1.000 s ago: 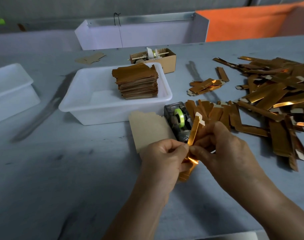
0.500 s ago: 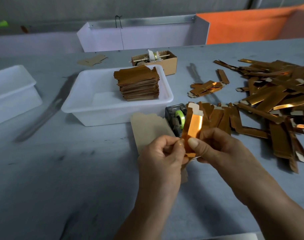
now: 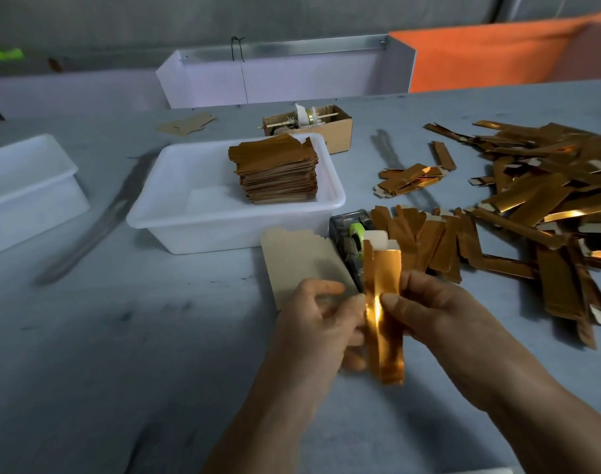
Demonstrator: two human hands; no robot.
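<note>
Above the grey worktop, just in front of the tape dispenser, the left hand and right hand pinch an upright gold foil carton between thumbs and fingers.

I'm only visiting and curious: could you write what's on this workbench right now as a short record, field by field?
In hand: gold foil carton, flat, held upright over the table
Left hand: pinches the carton's left edge
Right hand: thumb on the carton's front, fingers behind
Just behind: tape dispenser with a green roll, next to a brown card
White tub: holds a stack of gold sheets
Far right: loose pile of gold cartons
Surface: grey table
</note>
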